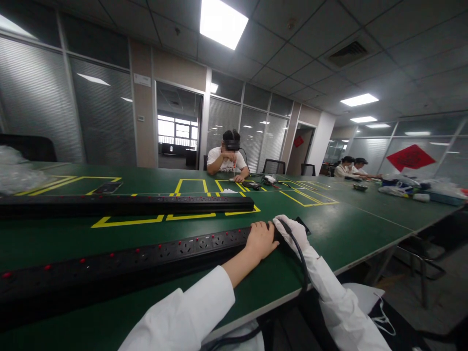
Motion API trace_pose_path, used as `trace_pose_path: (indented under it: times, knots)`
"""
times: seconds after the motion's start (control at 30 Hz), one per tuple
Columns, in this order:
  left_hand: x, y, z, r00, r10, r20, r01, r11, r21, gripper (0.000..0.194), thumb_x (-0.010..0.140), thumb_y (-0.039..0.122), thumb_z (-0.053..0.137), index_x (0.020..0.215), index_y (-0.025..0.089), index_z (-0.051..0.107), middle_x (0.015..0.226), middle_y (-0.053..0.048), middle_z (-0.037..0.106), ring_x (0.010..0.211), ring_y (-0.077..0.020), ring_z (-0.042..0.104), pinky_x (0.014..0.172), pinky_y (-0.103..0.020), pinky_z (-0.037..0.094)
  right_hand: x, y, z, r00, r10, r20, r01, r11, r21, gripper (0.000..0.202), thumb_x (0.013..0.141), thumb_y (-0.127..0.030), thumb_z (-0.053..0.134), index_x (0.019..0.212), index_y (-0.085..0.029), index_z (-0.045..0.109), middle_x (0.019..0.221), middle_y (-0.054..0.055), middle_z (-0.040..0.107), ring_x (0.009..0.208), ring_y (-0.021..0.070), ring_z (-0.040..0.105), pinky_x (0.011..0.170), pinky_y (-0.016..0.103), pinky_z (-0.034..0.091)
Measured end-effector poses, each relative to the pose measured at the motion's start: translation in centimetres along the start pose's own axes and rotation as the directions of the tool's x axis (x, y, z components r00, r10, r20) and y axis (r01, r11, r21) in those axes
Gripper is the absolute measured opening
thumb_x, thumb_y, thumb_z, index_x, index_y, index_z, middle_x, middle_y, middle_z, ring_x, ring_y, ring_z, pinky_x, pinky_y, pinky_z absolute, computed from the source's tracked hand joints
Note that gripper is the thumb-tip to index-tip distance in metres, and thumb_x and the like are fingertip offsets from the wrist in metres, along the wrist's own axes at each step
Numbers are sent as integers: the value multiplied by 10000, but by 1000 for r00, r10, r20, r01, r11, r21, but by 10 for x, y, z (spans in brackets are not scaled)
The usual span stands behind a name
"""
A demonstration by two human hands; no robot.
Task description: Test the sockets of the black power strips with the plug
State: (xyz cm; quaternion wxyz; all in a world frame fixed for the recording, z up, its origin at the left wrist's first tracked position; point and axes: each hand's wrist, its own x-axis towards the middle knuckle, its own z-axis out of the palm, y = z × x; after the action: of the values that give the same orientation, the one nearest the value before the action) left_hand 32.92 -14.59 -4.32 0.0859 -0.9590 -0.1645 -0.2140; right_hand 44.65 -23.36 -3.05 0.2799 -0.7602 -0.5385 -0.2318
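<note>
A long black power strip point(197, 246) with red switches lies on the green table. My left hand point(260, 240), bare, is wrapped over its right end. Beside it my right hand point(291, 232), in a white glove, is closed at the same end, against a thick black cable point(302, 263) that runs down over the table edge. Whether the glove grips the cable or the strip's end is hidden. Farther back lies a second black strip point(127, 204), parallel to the near one and touched by neither hand.
Yellow tape rectangles point(190, 217) mark the green table point(351, 229). A phone point(108, 187) lies behind the far strip. Opposite sits a person point(215, 158) near small devices and cables. Clutter point(420, 190) and plastic bags point(16, 170) stand at the sides.
</note>
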Motion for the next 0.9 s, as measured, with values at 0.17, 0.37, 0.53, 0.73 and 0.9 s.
trace_pose_path:
  times: [0.17,0.37,0.53,0.73,0.9]
  knots:
    - [1,0,0,1000,7,6,-7,1000,-4,608,796,516,376,1235,99,323,1021,-203,522,918,-313,493,748,-414,337,0,-2,-2,1000,-12,6,12,1000,4,289,828,-447,373,921,-267,579,813,2,644,729,139,592,653,221,426]
    - [1,-1,2,1000,5,-3,-5,1000,-10,609,793,515,378,1233,98,327,1022,-203,519,916,-313,494,753,-417,335,0,1,1,1000,-7,8,7,1000,-14,280,829,-440,375,926,-263,570,798,2,641,718,141,593,638,213,419]
    - [0,-1,0,1000,7,-16,-7,1000,-2,609,791,512,381,1233,96,330,1025,-201,520,913,-312,499,751,-414,341,3,5,7,1000,21,-6,-22,998,-60,296,837,-449,347,855,-248,563,714,5,630,666,138,591,606,209,407]
    - [1,0,1,1000,8,-11,-8,1000,0,608,794,507,377,1234,90,329,1022,-205,521,909,-315,499,747,-414,341,3,5,7,1000,20,-1,-20,999,-51,297,837,-451,349,863,-247,563,728,1,631,671,131,592,604,202,405]
    - [1,0,2,1000,9,-19,-9,1000,5,610,794,513,374,1235,95,325,1021,-204,521,910,-314,500,748,-414,342,0,3,0,1000,-13,-6,13,1000,-18,306,842,-449,350,908,-244,568,805,11,638,734,134,595,654,206,418]
